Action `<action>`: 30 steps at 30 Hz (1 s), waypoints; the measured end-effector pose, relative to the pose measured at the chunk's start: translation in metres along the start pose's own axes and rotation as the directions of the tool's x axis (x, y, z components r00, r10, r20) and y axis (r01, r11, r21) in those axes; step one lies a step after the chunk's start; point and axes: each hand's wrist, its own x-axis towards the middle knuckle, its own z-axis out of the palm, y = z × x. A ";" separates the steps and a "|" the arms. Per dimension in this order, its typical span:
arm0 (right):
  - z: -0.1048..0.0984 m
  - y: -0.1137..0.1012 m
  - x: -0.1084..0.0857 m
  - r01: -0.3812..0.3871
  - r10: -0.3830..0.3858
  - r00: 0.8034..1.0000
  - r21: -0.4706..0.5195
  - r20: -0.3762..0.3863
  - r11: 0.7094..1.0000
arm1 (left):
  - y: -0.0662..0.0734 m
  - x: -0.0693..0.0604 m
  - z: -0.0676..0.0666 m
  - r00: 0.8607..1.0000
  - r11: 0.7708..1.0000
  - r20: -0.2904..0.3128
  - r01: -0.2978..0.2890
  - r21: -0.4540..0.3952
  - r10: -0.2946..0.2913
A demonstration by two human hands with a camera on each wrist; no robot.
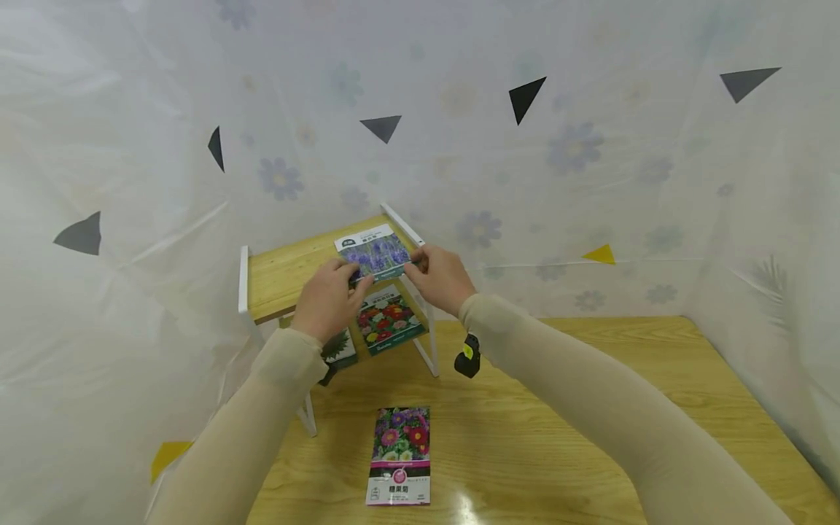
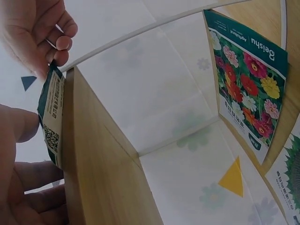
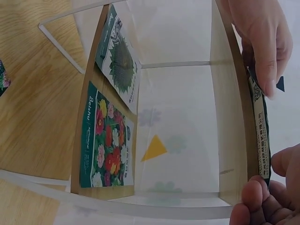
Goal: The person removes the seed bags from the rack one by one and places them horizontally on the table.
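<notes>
A seed packet with purple flowers (image 1: 375, 254) lies at the right end of the upper wooden shelf (image 1: 289, 268), its lower edge at the shelf's front. My left hand (image 1: 328, 299) pinches that edge near the left corner, while my right hand (image 1: 443, 278) pinches the right corner. Both wrist views show thumb and fingers on either side of the packet, whose printed back (image 3: 260, 129) overhangs the board slightly. On the lower shelf rest a packet of red and mixed flowers (image 2: 248, 84) and, beside it, a packet with a green-rimmed sunflower head (image 3: 123, 65), partly hidden in the head view.
White metal side frames (image 1: 428, 321) hold the two-tier rack on a wooden table (image 1: 558, 408). A pink and purple flower packet (image 1: 399, 458) lies flat in front of it. Behind hangs a pale sheet (image 1: 446, 182) with printed flowers and triangles.
</notes>
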 end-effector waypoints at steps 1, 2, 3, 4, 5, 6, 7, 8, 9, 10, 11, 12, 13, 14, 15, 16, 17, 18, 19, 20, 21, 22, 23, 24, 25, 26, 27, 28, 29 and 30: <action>0.000 0.000 0.000 0.000 0.000 1.000 -0.003 -0.003 1.000 | 0.000 -0.001 0.000 1.000 1.000 -0.001 -0.004 -0.005 0.004; -0.001 0.000 -0.001 -0.002 0.002 1.000 -0.003 -0.003 1.000 | 0.001 -0.002 0.000 1.000 1.000 -0.004 -0.009 -0.012 0.009; -0.001 0.000 -0.001 -0.003 0.003 1.000 -0.004 -0.005 1.000 | 0.001 -0.003 0.000 1.000 1.000 -0.009 -0.015 -0.020 0.015; -0.001 0.000 -0.001 -0.003 0.003 1.000 -0.005 -0.006 1.000 | 0.002 -0.004 0.000 1.000 0.999 -0.015 -0.021 -0.027 0.021; -0.002 0.000 -0.001 -0.002 0.002 1.000 -0.003 -0.005 1.000 | 0.002 -0.005 0.000 0.999 0.999 -0.022 -0.027 -0.033 0.026; -0.002 0.000 -0.002 -0.002 0.002 1.000 0.000 -0.006 1.000 | 0.002 -0.006 0.001 0.999 0.999 -0.029 -0.035 -0.041 0.034; -0.002 0.001 -0.002 -0.004 0.004 1.000 0.003 -0.006 1.000 | 0.002 -0.007 0.002 0.998 0.998 -0.039 -0.044 -0.047 0.042; -0.002 0.001 -0.001 -0.004 0.004 1.000 0.008 -0.005 1.000 | 0.002 -0.008 0.002 0.997 0.997 -0.050 -0.056 -0.051 0.053; -0.003 0.002 -0.001 -0.003 0.003 1.000 0.011 -0.005 1.000 | 0.002 -0.008 0.003 0.996 0.996 -0.059 -0.065 -0.053 0.062; -0.003 0.002 -0.002 -0.002 0.002 1.000 0.018 -0.005 1.000 | 0.002 -0.009 0.003 0.995 0.996 -0.066 -0.075 -0.056 0.072; -0.004 0.002 -0.002 -0.002 0.002 1.000 0.025 -0.003 1.000 | 0.001 -0.009 0.003 0.994 0.995 -0.073 -0.085 -0.057 0.080; -0.004 0.002 -0.002 -0.004 0.004 1.000 0.034 -0.001 0.999 | 0.001 -0.010 0.003 0.993 0.994 -0.077 -0.092 -0.056 0.088; -0.004 0.002 -0.002 -0.005 0.005 1.000 0.044 0.000 0.999 | 0.001 -0.010 0.003 0.993 0.994 -0.078 -0.098 -0.057 0.093; -0.005 0.002 -0.003 -0.005 0.005 1.000 0.050 0.003 0.999 | 0.001 -0.011 0.003 0.992 0.993 -0.078 -0.100 -0.057 0.096; -0.005 0.003 -0.003 -0.006 0.006 1.000 0.058 0.006 0.998 | 0.001 -0.011 0.003 0.993 0.993 -0.074 -0.100 -0.060 0.096; -0.005 0.003 -0.003 -0.007 0.006 1.000 0.066 0.009 0.998 | 0.001 -0.012 0.003 0.993 0.993 -0.072 -0.101 -0.064 0.097; -0.006 0.003 -0.004 -0.010 0.009 1.000 0.074 0.014 0.997 | 0.001 -0.013 0.003 0.993 0.992 -0.070 -0.103 -0.067 0.098; -0.006 0.003 -0.004 -0.014 0.013 1.000 0.084 0.019 0.996 | 0.001 -0.014 0.002 0.993 0.992 -0.069 -0.104 -0.068 0.099; -0.006 0.004 -0.005 -0.018 0.016 1.000 0.094 0.024 0.995 | 0.002 -0.015 0.002 0.992 0.992 -0.070 -0.107 -0.068 0.102; -0.006 0.004 -0.006 -0.026 0.023 0.999 0.105 0.030 0.994 | 0.002 -0.016 0.002 0.992 0.992 -0.072 -0.112 -0.065 0.107; -0.007 0.004 -0.007 -0.036 0.031 0.999 0.122 0.037 0.992 | 0.002 -0.017 0.002 0.991 0.991 -0.076 -0.117 -0.064 0.112; -0.007 0.005 -0.008 -0.049 0.043 0.998 0.140 0.044 0.989 | 0.002 -0.017 0.003 0.990 0.990 -0.081 -0.124 -0.061 0.119; -0.007 0.005 -0.009 -0.062 0.055 0.997 0.157 0.051 0.986 | 0.002 -0.018 0.003 0.989 0.990 -0.085 -0.130 -0.058 0.124; -0.008 0.006 -0.010 -0.076 0.067 0.996 0.175 0.059 0.982 | 0.003 -0.018 0.004 0.987 0.989 -0.091 -0.135 -0.055 0.130; -0.008 0.007 -0.011 -0.089 0.077 0.995 0.190 0.066 0.978 | 0.003 -0.019 0.004 0.986 0.988 -0.097 -0.141 -0.055 0.135; -0.008 0.008 -0.012 -0.102 0.088 0.993 0.206 0.075 0.973 | 0.003 -0.020 0.004 0.985 0.988 -0.103 -0.147 -0.056 0.140; -0.008 0.009 -0.013 -0.113 0.097 0.992 0.222 0.084 0.969 | 0.004 -0.021 0.005 0.983 0.986 -0.112 -0.154 -0.056 0.147; -0.008 0.010 -0.014 -0.124 0.105 0.990 0.233 0.092 0.965 | 0.004 -0.022 0.006 0.980 0.985 -0.125 -0.162 -0.057 0.154; -0.009 0.012 -0.015 -0.131 0.110 0.989 0.243 0.099 0.961 | 0.005 -0.023 0.006 0.977 0.984 -0.141 -0.171 -0.057 0.162; -0.009 0.013 -0.016 -0.139 0.115 0.988 0.254 0.106 0.957 | 0.005 -0.024 0.007 0.972 0.981 -0.160 -0.183 -0.058 0.172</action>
